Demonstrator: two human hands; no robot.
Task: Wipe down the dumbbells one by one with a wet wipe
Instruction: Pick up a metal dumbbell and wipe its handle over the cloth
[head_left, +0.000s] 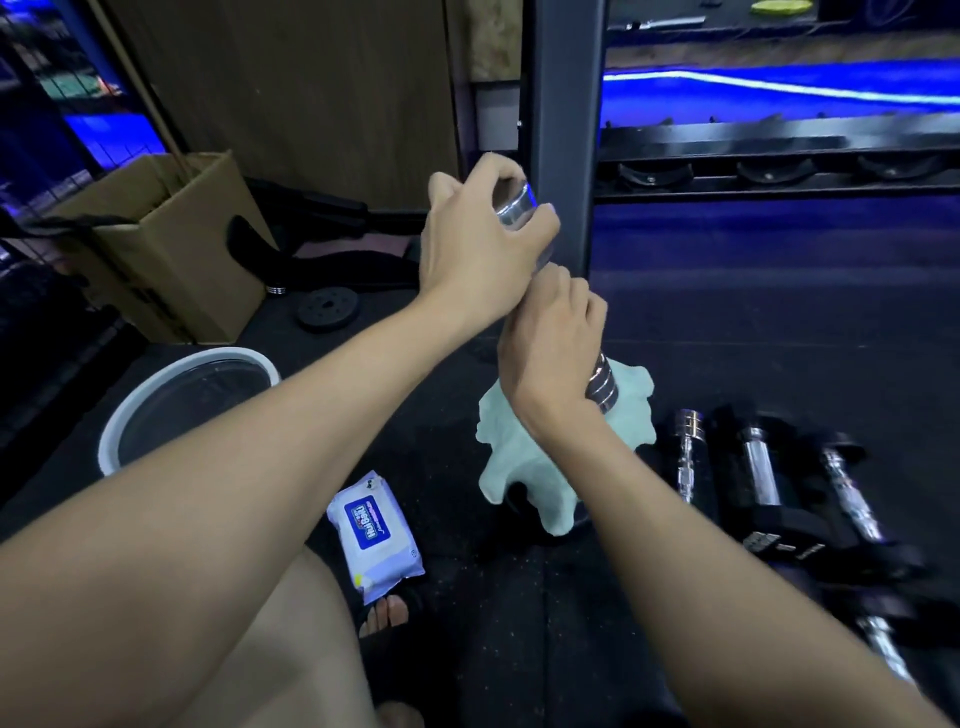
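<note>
A chrome dumbbell bar (603, 388) stands nearly upright in the middle of the view, its lower end on the dark floor. My left hand (480, 244) grips the bar's top collar. Just below it, my right hand (553, 345) is closed around the bar, holding a pale green wet wipe (511, 457) that hangs down over the lower end. Several more dumbbells (763, 478) with chrome handles and black weights lie side by side on the floor to the right. A blue-and-white pack of wet wipes (371, 530) lies on the floor in front of me.
A white-rimmed bucket (130, 415) stands at the left, a cardboard box (182, 249) behind it. A black weight plate (328, 309) lies on the floor. A dark rack post (563, 104) rises just behind my hands, with rack shelves to the right. My sandalled foot (387, 613) is near the pack.
</note>
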